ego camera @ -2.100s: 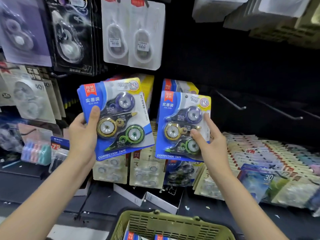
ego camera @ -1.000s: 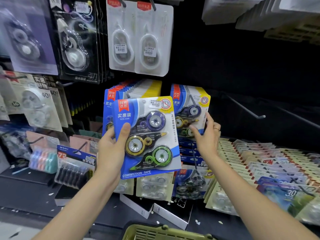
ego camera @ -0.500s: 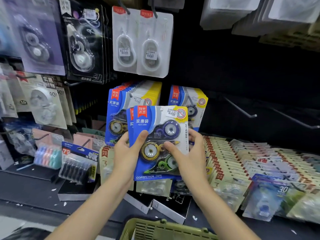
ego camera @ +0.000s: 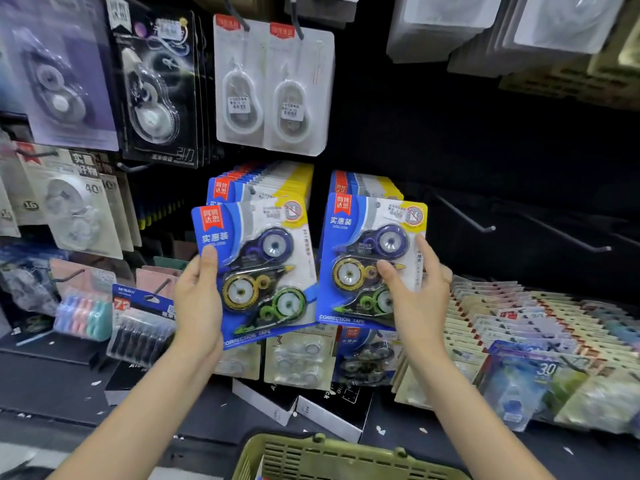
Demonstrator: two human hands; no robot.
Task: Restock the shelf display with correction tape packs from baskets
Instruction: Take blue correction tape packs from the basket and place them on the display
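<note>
Nearest, above the green basket (ego camera: 332,459), our left hand (ego camera: 197,303) grips one correction tape pack (ego camera: 256,268) and our right hand (ego camera: 415,299) pinches another pack (ego camera: 370,258), both before the hanging rows (ego camera: 263,183) on the shelf.

Olive-green slatted plastic basket (ego camera: 346,459): cut off by bottom edge, contents hidden. Both forearms run out of frame at bottom. Hanging stack of blue-and-yellow correction tape blister packs (ego camera: 263,181), centre: lower parts hidden behind hand-held packs. Small white price-sticker print: unreadable. Upper-left packages blurred.
</note>
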